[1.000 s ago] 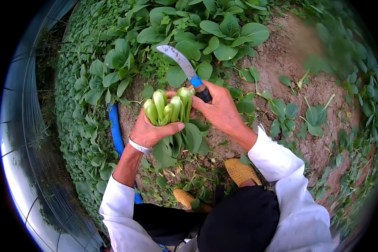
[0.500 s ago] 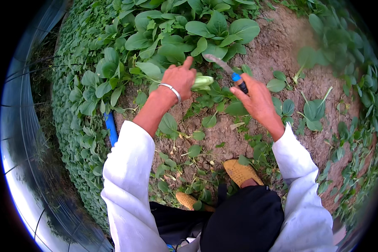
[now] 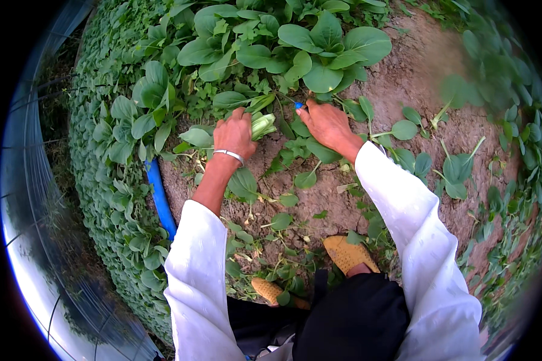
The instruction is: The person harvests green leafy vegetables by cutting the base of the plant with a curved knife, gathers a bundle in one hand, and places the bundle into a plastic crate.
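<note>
Fingers curled, my left hand (image 3: 233,135) is shut on a cut bok choy (image 3: 263,126), whose pale green stalk end sticks out to the right while its leaves spread left under the hand. A silver bangle circles that wrist. Just to the right, my right hand (image 3: 328,125) grips a knife (image 3: 299,106) with a blue collar. Its thin blade points up and left, low among leaves and stems, and is hard to make out. Beyond both hands grows a dense clump of leafy bok choy (image 3: 323,48).
Loose cut leaves (image 3: 456,168) lie on the brown soil (image 3: 403,60) to the right. A blue pipe (image 3: 161,198) runs along the left, beside thick low greenery (image 3: 123,210). Plastic sheeting (image 3: 36,180) curves at the far left. My yellow shoes (image 3: 349,254) stand below the hands.
My right hand has moved left, lowering the knife from a raised, plainly visible position into the leaves. My left hand has shifted left and slightly nearer with the bok choy.
</note>
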A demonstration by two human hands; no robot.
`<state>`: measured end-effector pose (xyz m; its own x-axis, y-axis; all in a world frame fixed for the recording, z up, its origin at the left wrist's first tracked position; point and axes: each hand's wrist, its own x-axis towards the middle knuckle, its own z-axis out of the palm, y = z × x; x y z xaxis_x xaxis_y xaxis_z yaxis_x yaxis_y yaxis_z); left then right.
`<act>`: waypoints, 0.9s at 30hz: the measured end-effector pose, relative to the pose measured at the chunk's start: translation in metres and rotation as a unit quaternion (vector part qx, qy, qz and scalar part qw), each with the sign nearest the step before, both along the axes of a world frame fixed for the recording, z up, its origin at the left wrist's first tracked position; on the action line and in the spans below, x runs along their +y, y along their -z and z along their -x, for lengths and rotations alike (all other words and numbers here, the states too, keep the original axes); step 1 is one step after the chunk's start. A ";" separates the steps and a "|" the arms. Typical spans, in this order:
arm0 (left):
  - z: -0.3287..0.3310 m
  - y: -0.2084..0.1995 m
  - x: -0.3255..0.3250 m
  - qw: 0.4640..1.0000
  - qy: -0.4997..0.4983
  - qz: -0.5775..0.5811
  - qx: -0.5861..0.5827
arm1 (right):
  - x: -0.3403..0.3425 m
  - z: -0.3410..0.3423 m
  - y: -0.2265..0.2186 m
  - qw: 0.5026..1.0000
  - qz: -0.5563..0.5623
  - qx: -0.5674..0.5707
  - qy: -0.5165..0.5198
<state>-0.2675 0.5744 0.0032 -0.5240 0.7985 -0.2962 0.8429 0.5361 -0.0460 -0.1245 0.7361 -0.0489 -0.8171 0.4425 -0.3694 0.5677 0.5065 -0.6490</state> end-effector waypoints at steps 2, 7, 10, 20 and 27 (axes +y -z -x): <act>0.003 0.002 -0.003 1.000 0.001 0.000 -0.002 | 0.000 0.003 0.003 1.000 -0.008 -0.003 -0.006; 0.009 0.005 -0.005 1.000 0.008 -0.009 -0.003 | 0.002 0.008 0.010 1.000 -0.010 0.006 -0.022; 0.011 0.009 -0.007 0.999 0.027 -0.020 0.006 | 0.002 0.010 0.015 1.000 -0.018 0.001 -0.016; 0.005 -0.022 -0.026 0.999 0.009 -0.001 -0.052 | -0.005 0.014 0.021 0.998 -0.050 -0.009 -0.031; -0.007 -0.114 -0.068 0.774 -0.246 -0.236 -0.533 | 0.008 -0.033 -0.041 0.929 0.171 0.299 0.138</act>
